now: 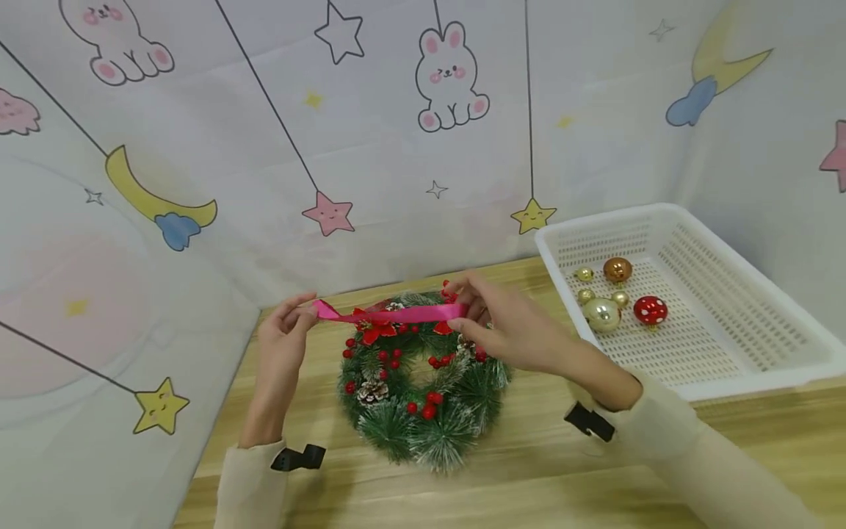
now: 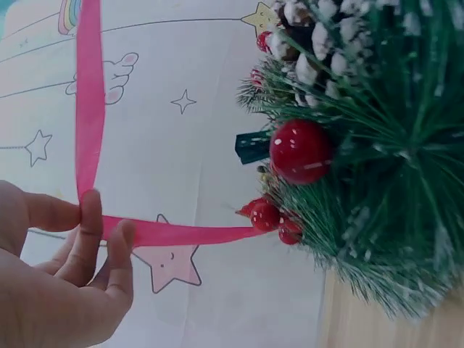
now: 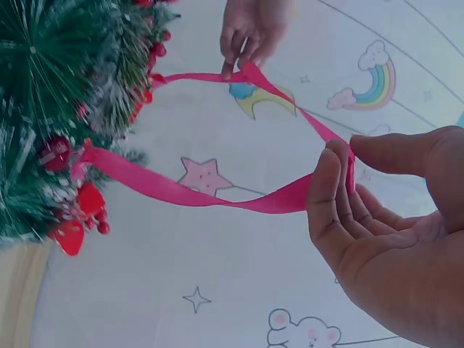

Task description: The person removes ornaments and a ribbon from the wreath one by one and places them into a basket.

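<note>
My left hand (image 1: 280, 334) and right hand (image 1: 509, 327) each pinch an end of the pink satin ribbon (image 1: 396, 314), stretched taut just above the green pine wreath with red berries (image 1: 423, 382) on the wooden table (image 1: 529, 470)

Left hand (image 1: 286, 323), right hand (image 1: 502, 323) pinch pink ribbon (image 1: 396, 314) stretched over wreath (image 1: 423, 378); white basket (image 1: 740, 353) holds baubles (image 1: 603, 314).

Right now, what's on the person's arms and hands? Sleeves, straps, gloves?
Both hands are bare: no gloves, and no rings or watch visible. The left hand and right hand come out of long, pale cream sleeves that reach the wrists. A small black clip-like mount sits at each wrist, the left mount and the right mount. No cables can be seen.
</note>
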`<act>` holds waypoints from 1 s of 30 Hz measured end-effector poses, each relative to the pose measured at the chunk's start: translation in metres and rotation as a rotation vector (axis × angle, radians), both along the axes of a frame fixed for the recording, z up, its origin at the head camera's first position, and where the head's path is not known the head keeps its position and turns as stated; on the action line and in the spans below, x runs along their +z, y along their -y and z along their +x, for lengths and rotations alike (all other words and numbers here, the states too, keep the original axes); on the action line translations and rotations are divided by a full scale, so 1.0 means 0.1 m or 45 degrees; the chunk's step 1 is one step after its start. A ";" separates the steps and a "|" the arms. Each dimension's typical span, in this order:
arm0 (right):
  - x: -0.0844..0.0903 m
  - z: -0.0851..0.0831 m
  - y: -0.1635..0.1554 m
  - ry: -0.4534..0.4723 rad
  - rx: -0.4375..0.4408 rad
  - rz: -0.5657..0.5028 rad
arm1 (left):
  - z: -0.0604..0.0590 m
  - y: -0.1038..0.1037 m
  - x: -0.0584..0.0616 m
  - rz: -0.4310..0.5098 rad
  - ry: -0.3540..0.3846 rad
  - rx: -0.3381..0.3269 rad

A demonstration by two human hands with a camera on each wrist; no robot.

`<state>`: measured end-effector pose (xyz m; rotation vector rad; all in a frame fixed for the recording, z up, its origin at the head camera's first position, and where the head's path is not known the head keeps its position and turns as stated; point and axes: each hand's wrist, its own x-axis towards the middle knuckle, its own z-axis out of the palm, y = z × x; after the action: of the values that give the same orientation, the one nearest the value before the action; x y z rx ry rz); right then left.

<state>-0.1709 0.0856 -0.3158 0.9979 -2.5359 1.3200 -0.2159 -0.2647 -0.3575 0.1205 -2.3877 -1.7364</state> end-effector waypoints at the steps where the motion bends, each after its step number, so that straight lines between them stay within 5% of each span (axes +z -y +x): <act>1: 0.04 -0.04 0.00 0.018 -0.005 -0.005 | -0.03 -0.02 0.02 0.001 -0.020 0.023; 8: 0.23 -0.40 0.11 0.111 -0.022 0.025 | -0.31 -0.19 0.15 -0.015 -0.222 0.076; 14: 0.26 -0.78 0.35 0.192 -0.017 0.196 | -0.45 -0.40 0.30 0.031 -0.388 -0.077; 22: 0.11 -1.21 0.72 0.259 -0.007 0.195 | -0.33 -0.71 0.45 -0.036 -0.498 -0.340; 30: -0.04 -1.48 0.81 0.273 0.013 0.044 | -0.19 -0.80 0.45 -0.109 -0.522 -0.488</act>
<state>-0.3185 0.0048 -0.3196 0.9222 -2.7202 1.4633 -0.2350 -0.1843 -0.3122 -0.6788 -2.2660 -1.5967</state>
